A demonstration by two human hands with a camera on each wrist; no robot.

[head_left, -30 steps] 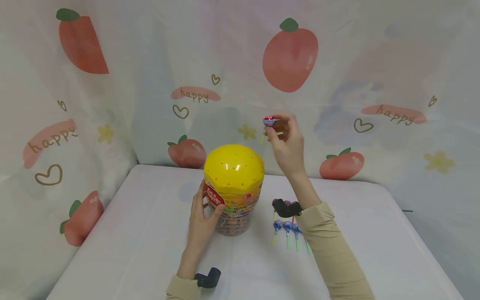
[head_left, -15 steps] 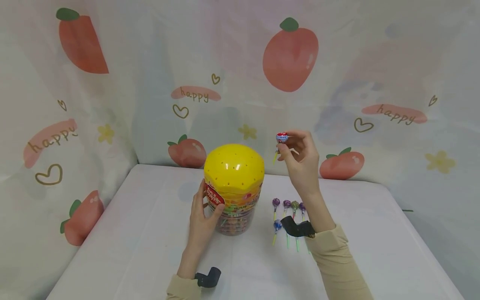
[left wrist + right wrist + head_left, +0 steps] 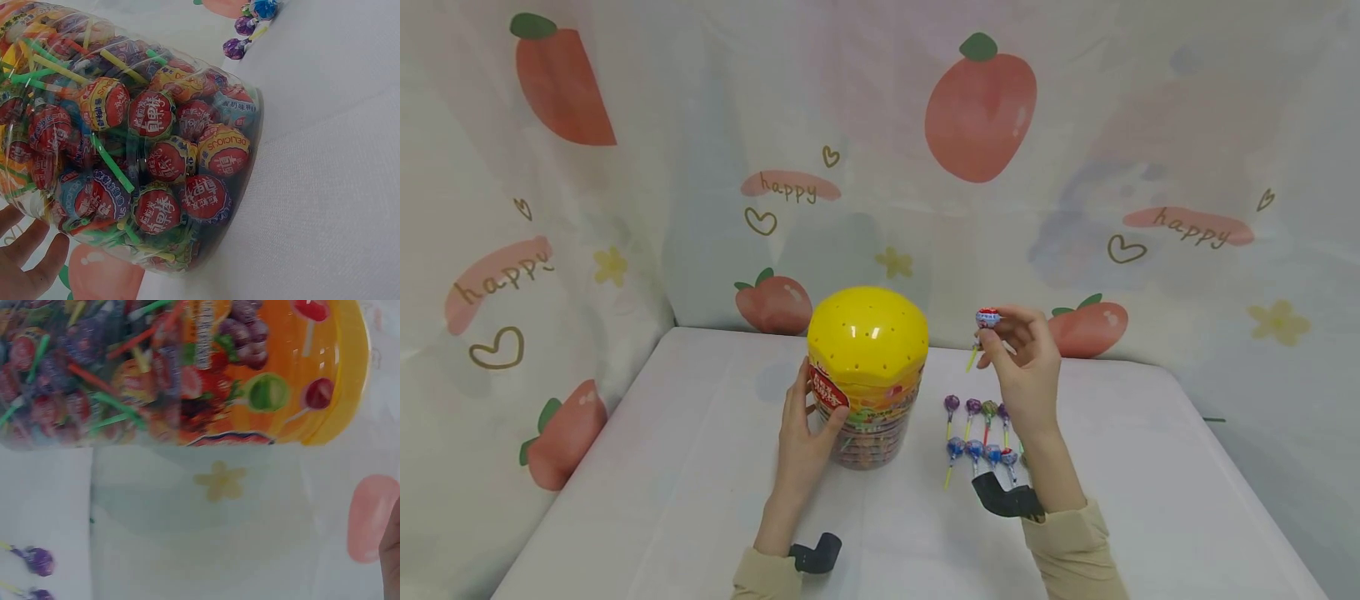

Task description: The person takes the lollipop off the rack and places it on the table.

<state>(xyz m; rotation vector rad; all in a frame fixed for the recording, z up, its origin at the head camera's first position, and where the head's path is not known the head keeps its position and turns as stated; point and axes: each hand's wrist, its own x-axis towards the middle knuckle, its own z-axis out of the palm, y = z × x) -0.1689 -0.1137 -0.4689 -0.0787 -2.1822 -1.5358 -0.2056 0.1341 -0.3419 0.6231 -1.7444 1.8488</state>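
Note:
A big clear plastic jar [image 3: 871,417] with a domed yellow lid [image 3: 868,329] stands on the table, filled with wrapped lollipops [image 3: 156,206]. My left hand [image 3: 805,450] grips its left side, thumb on the front and fingers round behind. In the left wrist view, fingertips of the left hand [image 3: 31,256] lie along the jar wall. To the right of the jar, my right hand [image 3: 1028,375] pinches a lollipop [image 3: 987,318] with a red and light-blue wrapper, its yellow stick pointing down. The right wrist view shows only an edge of the right hand [image 3: 392,556].
Below the right hand, lollipops lie in two rows on the white table [image 3: 700,467]: purple and green ones [image 3: 973,407] behind, blue ones [image 3: 974,448] in front. The right wrist overlaps the rows' right end. A fruit-printed curtain [image 3: 865,100] hangs behind the table.
My right hand has moved down and to the right with the lollipop, uncovering more of the two rows. The left hand and the jar have stayed put.

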